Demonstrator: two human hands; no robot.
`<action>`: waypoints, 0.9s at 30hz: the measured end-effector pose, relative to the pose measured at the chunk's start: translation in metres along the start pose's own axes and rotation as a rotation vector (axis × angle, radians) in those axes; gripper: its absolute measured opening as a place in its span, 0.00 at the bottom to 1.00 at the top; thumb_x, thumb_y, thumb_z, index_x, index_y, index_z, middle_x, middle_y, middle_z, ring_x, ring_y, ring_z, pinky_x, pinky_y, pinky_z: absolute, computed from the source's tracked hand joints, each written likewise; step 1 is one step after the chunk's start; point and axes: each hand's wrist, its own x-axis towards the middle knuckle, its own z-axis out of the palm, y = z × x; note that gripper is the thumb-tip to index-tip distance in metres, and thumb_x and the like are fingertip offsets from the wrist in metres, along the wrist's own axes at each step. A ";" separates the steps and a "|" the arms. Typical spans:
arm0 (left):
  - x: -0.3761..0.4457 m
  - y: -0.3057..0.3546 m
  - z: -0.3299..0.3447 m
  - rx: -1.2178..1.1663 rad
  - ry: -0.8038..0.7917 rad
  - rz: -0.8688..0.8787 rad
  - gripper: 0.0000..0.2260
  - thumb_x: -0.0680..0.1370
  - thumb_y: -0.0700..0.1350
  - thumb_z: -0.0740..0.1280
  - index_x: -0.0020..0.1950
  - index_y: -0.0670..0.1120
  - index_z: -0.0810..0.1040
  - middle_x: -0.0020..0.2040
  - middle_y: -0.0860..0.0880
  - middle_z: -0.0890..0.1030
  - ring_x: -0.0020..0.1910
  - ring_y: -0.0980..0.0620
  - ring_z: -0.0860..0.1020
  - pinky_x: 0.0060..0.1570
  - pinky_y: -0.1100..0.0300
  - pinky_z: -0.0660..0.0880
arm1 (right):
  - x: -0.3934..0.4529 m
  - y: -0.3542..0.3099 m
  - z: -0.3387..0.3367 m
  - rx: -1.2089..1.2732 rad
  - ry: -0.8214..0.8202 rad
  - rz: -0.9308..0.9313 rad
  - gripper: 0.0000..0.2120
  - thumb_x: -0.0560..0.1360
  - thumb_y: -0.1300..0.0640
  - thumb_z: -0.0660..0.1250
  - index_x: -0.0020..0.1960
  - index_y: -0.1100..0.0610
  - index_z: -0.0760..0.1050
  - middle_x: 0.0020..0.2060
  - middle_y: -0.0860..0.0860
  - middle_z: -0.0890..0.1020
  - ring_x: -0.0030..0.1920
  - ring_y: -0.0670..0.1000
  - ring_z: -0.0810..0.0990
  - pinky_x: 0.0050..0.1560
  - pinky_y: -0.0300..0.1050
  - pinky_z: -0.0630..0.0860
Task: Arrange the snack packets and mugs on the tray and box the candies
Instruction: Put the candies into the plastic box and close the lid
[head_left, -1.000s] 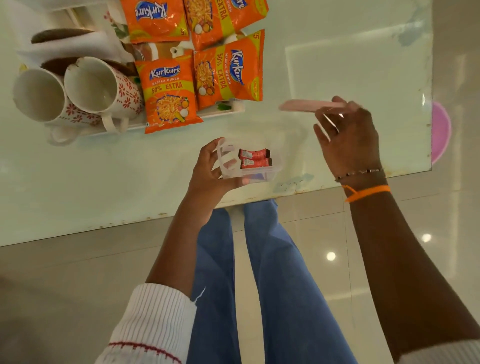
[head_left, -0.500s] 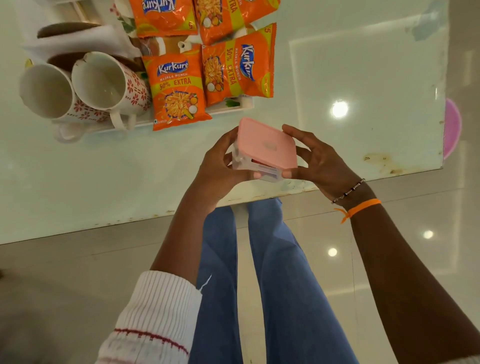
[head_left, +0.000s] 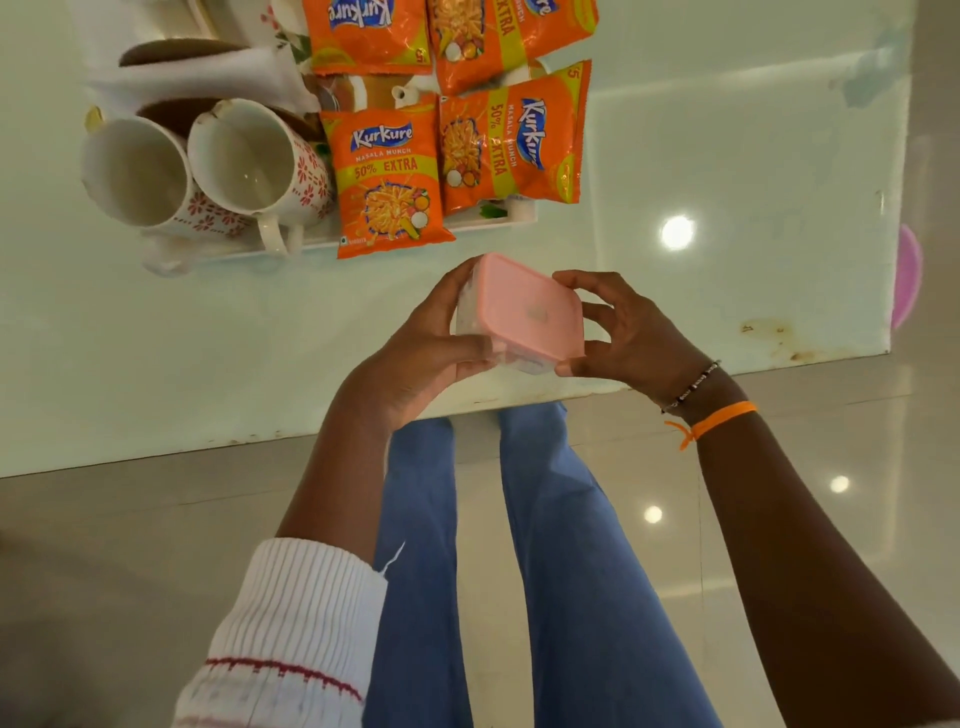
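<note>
A clear candy box (head_left: 511, 358) capped by a pink lid (head_left: 530, 312) is held at frame centre, above the desk (head_left: 727, 156) edge, gripped by the left hand (head_left: 423, 353) and pinched at the lid's corners by the right hand (head_left: 631, 332). Four orange snack packets (head_left: 387, 176) and two mugs (head_left: 249, 166) are seen on the white tray (head_left: 514, 215) at upper left.

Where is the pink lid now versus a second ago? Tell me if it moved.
Yes. The pink lid was held out to the right in the right hand; it came left, toward the tray side, onto the box.
</note>
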 end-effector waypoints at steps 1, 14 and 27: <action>-0.003 0.003 -0.003 -0.045 0.002 -0.036 0.32 0.68 0.39 0.70 0.68 0.56 0.63 0.69 0.47 0.67 0.66 0.46 0.71 0.59 0.49 0.75 | 0.001 -0.003 0.006 -0.044 0.007 -0.020 0.38 0.62 0.72 0.75 0.66 0.54 0.64 0.68 0.53 0.64 0.65 0.49 0.68 0.47 0.27 0.78; -0.059 -0.002 -0.042 -0.129 0.490 0.049 0.27 0.70 0.63 0.56 0.60 0.47 0.72 0.64 0.45 0.75 0.64 0.44 0.74 0.65 0.41 0.69 | 0.040 -0.061 0.142 0.096 0.538 0.186 0.21 0.78 0.41 0.53 0.31 0.52 0.66 0.28 0.47 0.69 0.32 0.46 0.67 0.30 0.37 0.63; -0.073 0.031 -0.106 0.013 0.797 0.276 0.18 0.77 0.61 0.55 0.35 0.53 0.74 0.35 0.53 0.79 0.35 0.57 0.78 0.39 0.61 0.75 | 0.071 -0.102 0.211 0.167 0.598 -0.078 0.24 0.78 0.44 0.53 0.36 0.63 0.71 0.32 0.60 0.74 0.37 0.50 0.72 0.40 0.45 0.69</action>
